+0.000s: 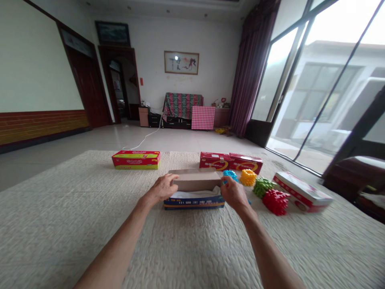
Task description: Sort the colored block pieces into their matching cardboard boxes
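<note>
Blue box (194, 203) sits centre on the cream quilted cover (186, 249), directly ahead of the person. Its cardboard flap (197, 180) stands raised over a white liner (195, 194). Left hand (164, 188) grips the flap's left end, fingers curled closed around it. Right hand (233, 192) meets the right end with fingers bent in; the grip appears to be a pinch (fingertips hidden behind the hand).

Just right of the box lie a blue block (230, 174), yellow block (248, 177), green block (263, 187) and red block (276, 201). Beyond lie a red and green box (136, 159) and a pair of red boxes (215, 160). A red and white box (302, 194) lies far right.
</note>
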Tool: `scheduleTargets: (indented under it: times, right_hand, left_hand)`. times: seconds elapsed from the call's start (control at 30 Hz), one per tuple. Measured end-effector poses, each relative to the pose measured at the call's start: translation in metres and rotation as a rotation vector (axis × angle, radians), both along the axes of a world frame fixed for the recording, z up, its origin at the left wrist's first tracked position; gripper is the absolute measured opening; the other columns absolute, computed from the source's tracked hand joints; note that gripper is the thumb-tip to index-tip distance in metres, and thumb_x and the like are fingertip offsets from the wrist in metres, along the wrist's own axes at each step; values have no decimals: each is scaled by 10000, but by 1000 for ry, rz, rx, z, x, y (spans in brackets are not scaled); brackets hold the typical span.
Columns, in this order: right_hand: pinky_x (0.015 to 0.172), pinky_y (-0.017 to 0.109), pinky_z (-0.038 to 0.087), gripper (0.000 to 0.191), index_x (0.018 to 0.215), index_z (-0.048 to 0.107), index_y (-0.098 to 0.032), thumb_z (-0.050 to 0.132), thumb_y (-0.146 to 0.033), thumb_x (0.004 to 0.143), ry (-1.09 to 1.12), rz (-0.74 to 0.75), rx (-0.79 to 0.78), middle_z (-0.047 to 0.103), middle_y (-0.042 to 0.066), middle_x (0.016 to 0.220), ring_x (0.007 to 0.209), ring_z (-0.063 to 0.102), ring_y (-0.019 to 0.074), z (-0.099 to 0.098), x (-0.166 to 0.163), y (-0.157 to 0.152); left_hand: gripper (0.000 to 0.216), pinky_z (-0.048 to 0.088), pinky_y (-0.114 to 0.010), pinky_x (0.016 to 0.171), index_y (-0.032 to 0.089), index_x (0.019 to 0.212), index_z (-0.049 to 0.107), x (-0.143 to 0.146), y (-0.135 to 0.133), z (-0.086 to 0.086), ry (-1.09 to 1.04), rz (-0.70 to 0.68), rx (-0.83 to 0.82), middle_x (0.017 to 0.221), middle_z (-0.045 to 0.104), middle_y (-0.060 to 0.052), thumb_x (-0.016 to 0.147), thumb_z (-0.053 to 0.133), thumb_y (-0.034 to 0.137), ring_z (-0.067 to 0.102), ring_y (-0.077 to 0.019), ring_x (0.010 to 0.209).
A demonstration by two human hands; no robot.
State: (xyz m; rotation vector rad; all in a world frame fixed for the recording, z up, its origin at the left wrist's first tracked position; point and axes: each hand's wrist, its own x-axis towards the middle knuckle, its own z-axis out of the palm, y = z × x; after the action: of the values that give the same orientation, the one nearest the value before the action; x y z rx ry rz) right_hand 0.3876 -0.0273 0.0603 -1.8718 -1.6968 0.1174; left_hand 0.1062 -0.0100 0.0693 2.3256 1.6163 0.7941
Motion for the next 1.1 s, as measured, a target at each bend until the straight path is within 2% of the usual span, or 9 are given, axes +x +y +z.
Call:
scheduleTargets:
  times: [0.2,0.33,0.47,0.6,0.73,0.83,0.97,1.1]
  right_hand:
    - [628,261,410,313,1046,688,-194,498,-201,798,30,-82,47,701,40,758,711,636,188,-11,8,5]
    - [617,262,406,317,1054,689,-196,503,-219,798,18,-123,45,696,39,748,726,644,195,-13,9,6]
    - [611,252,405,305,1044,690,-206,503,-234,805,29,-112,54,696,32,748,735,649,189,-16,10,8]
    - [630,260,421,307,1047,689,-200,496,-251,813,44,-118,87,704,38,768,747,656,195,-19,11,10]
    - [630,255,434,291,1005,699,-214,488,-268,812,63,-107,143,705,34,752,715,657,187,-21,9,16]
    - [633,259,441,301,983,704,-202,476,-279,802,105,-94,168,702,36,730,704,654,189,-23,8,21]
    - [624,264,454,300,919,707,-195,469,-310,776,230,-50,237,668,12,639,608,625,174,-30,8,23]
    - [661,282,466,341,885,703,-177,442,-386,817,277,-37,398,697,57,784,612,607,165,-43,7,22]
  left_hand:
    - [437,475,-339,986,173,1067,720,-17,40,-5,-343,-53,-9,1079,732,-55,734,438,190,637,-230,1099]
    - [438,461,-338,1011,207,989,740,-31,49,-14,-160,-36,142,1114,714,-54,639,501,97,638,-233,1091]
    - [513,456,-315,1018,203,1000,732,-25,48,-16,36,-100,310,1197,669,-70,631,438,1,605,-210,1141]
    - [484,479,-310,981,180,985,728,-7,49,-11,108,-218,302,1077,712,-63,688,391,0,646,-186,1033]
    - [428,487,-317,956,210,986,727,4,56,-9,109,-223,269,1058,723,-47,716,437,47,652,-193,1005]
    - [427,477,-314,972,224,972,732,5,64,-12,28,-224,255,1070,728,-33,691,463,48,654,-187,1021]
    - [293,501,-320,952,219,905,748,-2,71,-21,-205,-179,208,1013,749,-31,734,521,150,678,-186,988]
    - [232,521,-332,934,213,854,756,-8,70,-28,-307,-153,200,979,757,-39,745,552,195,690,-189,964]
